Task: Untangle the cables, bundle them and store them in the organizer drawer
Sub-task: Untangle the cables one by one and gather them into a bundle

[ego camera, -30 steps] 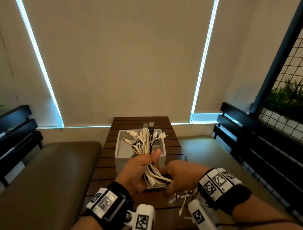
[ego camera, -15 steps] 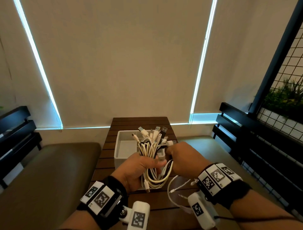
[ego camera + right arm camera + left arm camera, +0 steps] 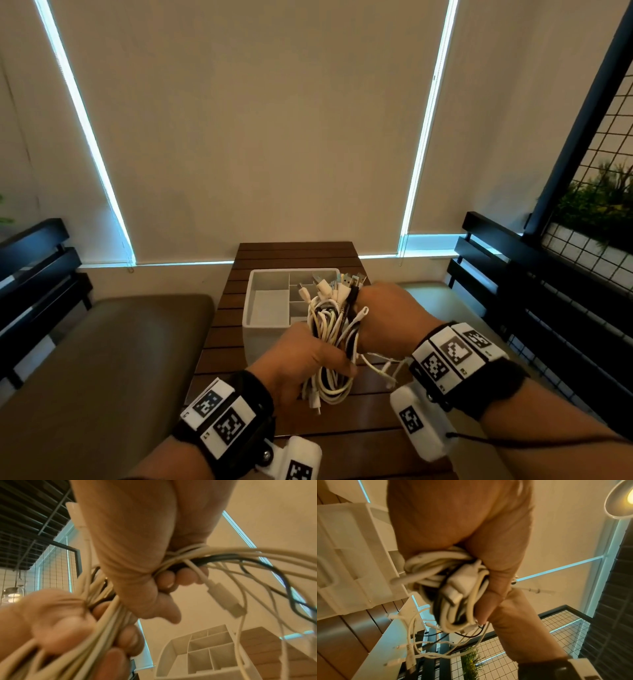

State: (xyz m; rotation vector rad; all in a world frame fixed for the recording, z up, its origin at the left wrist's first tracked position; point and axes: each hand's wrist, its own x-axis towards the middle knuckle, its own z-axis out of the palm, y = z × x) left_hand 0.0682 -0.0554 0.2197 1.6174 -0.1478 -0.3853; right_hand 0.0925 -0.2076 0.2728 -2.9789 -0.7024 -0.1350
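While left hand (image 3: 301,363) and right hand (image 3: 390,318) grip cable bundle (image 3: 329,322), organizer (image 3: 263,342) behind

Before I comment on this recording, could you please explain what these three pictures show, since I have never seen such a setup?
There is no machine here: a person works with bare hands, wearing black bands with square printed markers and a small white camera box under each wrist. The wide picture comes from a camera on the person's head, looking down at both hands. The other two look from each wrist along the hand, so they seem tilted and very close. On the slatted wooden table stands a white organizer divided into compartments. The left hand grips a cable bundle, mostly white with some black, around its middle. The right hand grips the same cables higher up, near the plugs. Loose ends hang toward the table.
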